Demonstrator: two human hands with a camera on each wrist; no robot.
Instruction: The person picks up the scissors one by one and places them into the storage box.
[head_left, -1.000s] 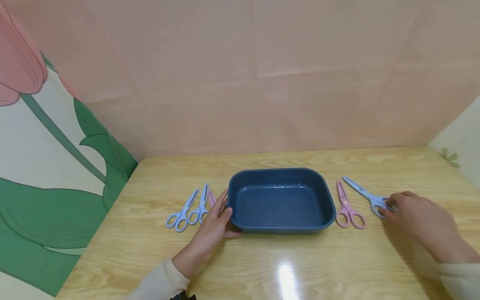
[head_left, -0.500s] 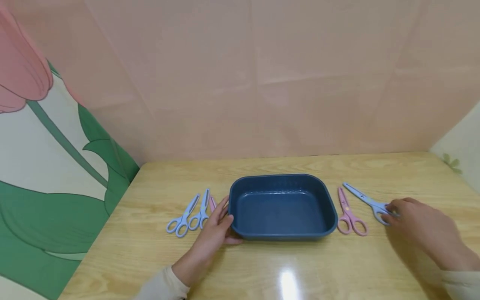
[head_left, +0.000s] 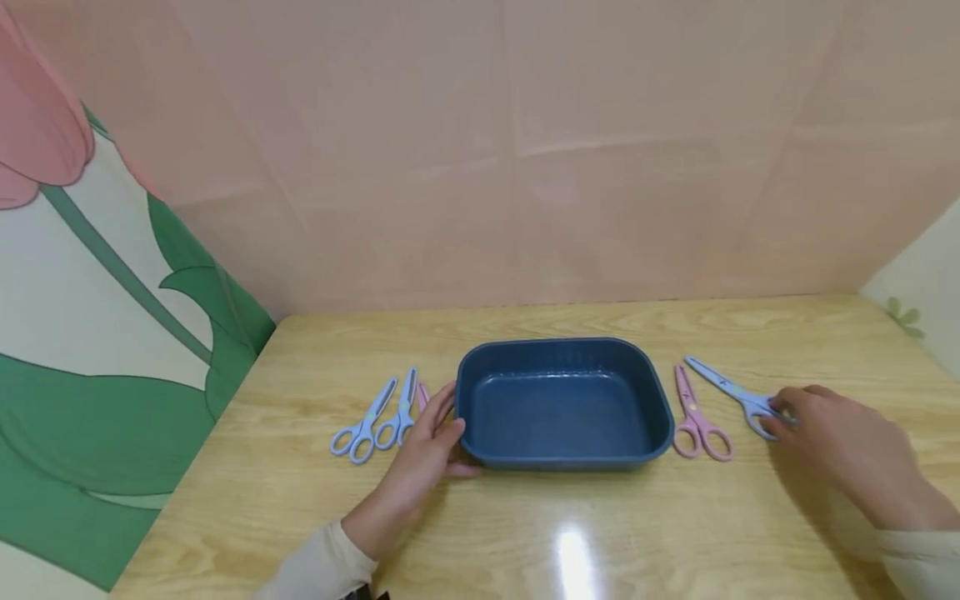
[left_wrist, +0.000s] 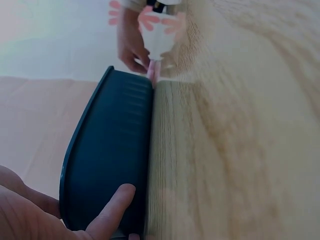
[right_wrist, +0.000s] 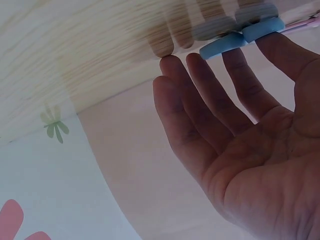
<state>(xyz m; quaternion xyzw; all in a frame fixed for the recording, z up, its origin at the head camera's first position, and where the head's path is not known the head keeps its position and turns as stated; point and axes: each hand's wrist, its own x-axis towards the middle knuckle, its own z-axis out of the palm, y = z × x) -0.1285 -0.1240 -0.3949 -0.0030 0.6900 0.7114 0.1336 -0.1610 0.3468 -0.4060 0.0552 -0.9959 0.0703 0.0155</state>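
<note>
A deep dark blue rectangular tray (head_left: 562, 412) stands in the middle of the wooden table. My left hand (head_left: 426, 450) rests against its left front corner, thumb at the rim; the left wrist view shows one straight finger (left_wrist: 112, 212) along the outer wall. To the right of the tray, my right hand (head_left: 843, 442) pinches the handle loops of light blue scissors (head_left: 727, 387), which lie with blades pointing to the back left. In the right wrist view, thumb and a finger are at the blue handles (right_wrist: 222, 45). Pink scissors (head_left: 696, 417) lie between tray and right hand.
Left of the tray lie two pairs of light blue scissors (head_left: 367, 427) and pink scissors (head_left: 423, 393), mostly hidden behind my left hand. A pink wall covering (head_left: 525, 208) rises at the table's back edge, with a flower-printed panel (head_left: 90, 433) on the left.
</note>
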